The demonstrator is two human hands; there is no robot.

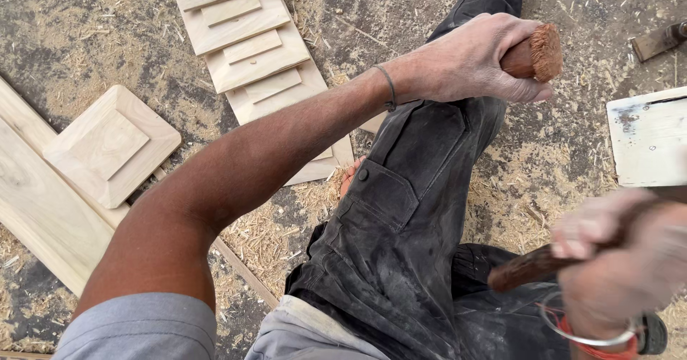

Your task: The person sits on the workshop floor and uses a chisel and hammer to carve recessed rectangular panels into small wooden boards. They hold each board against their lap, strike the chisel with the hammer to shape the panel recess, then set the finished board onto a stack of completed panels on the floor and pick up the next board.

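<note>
My left hand [472,59] is closed around a reddish-brown wooden tool handle [537,54] with a frayed, mushroomed top end. It is held upright above my leg in dark dusty trousers [408,217]. My right hand [622,267], blurred, grips a dark brown wooden handle [529,267] at the lower right. A thin band circles my left wrist and a metal bangle with red thread circles my right wrist.
A stack of pale carved wooden panels [250,45] lies on the sawdust-covered floor at top centre. A square raised panel [107,145] rests on long planks [36,202] at the left. A whitish board [647,142] and a metal tool [658,39] lie at the right.
</note>
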